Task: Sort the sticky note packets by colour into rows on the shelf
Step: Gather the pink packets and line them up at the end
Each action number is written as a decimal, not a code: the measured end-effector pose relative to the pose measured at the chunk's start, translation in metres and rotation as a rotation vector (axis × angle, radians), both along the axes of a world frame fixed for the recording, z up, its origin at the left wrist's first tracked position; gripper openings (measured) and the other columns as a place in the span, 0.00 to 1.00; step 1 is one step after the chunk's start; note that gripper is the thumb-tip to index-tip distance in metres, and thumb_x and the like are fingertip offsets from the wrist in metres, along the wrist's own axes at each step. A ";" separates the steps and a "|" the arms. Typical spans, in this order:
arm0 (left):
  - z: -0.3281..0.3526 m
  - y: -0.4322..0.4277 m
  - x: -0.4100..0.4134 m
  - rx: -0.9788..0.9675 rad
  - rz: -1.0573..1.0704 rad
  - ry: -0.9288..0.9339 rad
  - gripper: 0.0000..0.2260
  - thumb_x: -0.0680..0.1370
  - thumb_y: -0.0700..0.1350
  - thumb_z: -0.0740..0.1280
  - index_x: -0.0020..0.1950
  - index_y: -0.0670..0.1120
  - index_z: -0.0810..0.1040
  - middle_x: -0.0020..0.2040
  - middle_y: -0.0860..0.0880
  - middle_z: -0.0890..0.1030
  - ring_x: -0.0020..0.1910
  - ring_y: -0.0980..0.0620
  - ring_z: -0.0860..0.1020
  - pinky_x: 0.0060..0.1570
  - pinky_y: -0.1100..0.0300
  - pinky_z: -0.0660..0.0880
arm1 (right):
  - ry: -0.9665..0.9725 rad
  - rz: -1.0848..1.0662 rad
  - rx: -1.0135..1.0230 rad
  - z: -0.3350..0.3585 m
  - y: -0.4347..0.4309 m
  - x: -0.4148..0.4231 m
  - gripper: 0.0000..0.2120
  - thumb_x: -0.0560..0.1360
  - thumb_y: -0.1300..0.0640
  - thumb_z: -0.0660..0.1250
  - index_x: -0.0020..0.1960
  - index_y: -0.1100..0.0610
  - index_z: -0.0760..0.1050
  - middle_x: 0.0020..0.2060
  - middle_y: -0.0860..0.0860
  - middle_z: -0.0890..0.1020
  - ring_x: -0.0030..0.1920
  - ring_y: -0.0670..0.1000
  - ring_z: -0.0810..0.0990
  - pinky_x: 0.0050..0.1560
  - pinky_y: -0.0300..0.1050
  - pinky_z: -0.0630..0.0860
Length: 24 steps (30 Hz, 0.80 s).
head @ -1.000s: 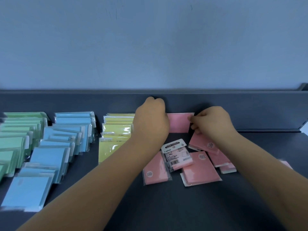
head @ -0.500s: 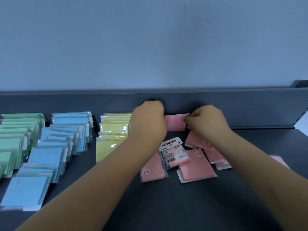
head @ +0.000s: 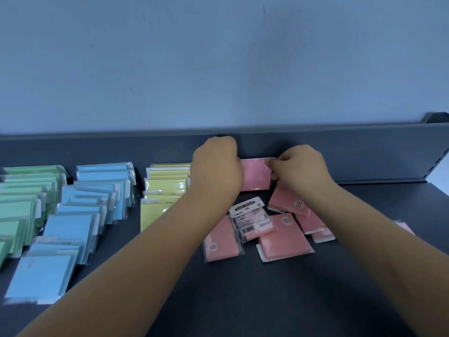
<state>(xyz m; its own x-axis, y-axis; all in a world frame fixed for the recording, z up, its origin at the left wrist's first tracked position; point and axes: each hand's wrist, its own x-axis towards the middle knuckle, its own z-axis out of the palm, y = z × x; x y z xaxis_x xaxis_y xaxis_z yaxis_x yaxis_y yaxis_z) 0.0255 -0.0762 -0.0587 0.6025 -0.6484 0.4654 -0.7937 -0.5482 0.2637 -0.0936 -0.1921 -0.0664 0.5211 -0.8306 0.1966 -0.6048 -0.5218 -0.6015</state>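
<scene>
A pink sticky note packet stands upright against the shelf's back wall. My left hand grips its left edge with curled fingers and my right hand pinches its right edge. Several loose pink packets lie flat in front of it, one with its white label side up. To the left run a yellow row, a blue row and a green row, each of overlapping packets.
The dark shelf surface stretches toward me, crossed by my forearms. A further pink packet peeks out beyond my right forearm. The shelf's right end bracket rises at the far right. A pale wall fills the background.
Both hands stay at the upright pink packet against the back wall. Only the camera view has shifted slightly.
</scene>
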 end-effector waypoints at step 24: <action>0.018 0.033 -0.018 -0.031 -0.141 0.138 0.09 0.78 0.52 0.66 0.53 0.49 0.81 0.52 0.50 0.79 0.52 0.47 0.76 0.50 0.54 0.72 | 0.212 0.059 -0.026 0.041 0.012 -0.088 0.08 0.78 0.45 0.69 0.51 0.47 0.84 0.47 0.41 0.84 0.50 0.46 0.81 0.51 0.45 0.75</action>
